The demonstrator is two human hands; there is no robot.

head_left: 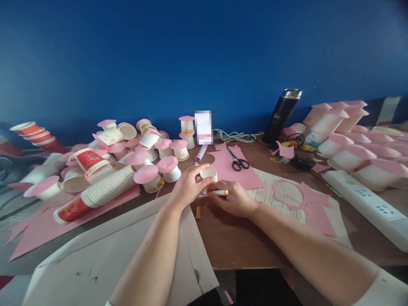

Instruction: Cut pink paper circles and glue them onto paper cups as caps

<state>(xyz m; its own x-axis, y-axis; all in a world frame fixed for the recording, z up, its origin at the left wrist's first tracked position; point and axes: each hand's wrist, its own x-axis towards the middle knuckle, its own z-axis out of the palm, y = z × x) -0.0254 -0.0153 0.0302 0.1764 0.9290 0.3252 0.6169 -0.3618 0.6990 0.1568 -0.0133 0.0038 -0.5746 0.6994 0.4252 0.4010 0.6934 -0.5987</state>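
Observation:
My left hand (190, 182) is closed around a small white paper cup (209, 172), whose open mouth faces up. A white pen with an orange end (222, 192) is gripped in my right hand (234, 197), close against the cup's lower side. The pen's tip is hidden behind my fingers. An orange pen cap (198, 212) lies on the brown table (228, 246) just below my hands. Behind them, a pink paper sheet (226, 163) carries dark-handled scissors (238, 162). A purple glue stick (201, 153) rests near the cup.
Paper cups with pink discs (146, 174) crowd the left, beside a long cup stack (108, 191). More such cups (352, 157) fill the right. A black flask (282, 117), a white power strip (366, 208), pink scraps (318, 212) and a large white board (127, 255) lie around.

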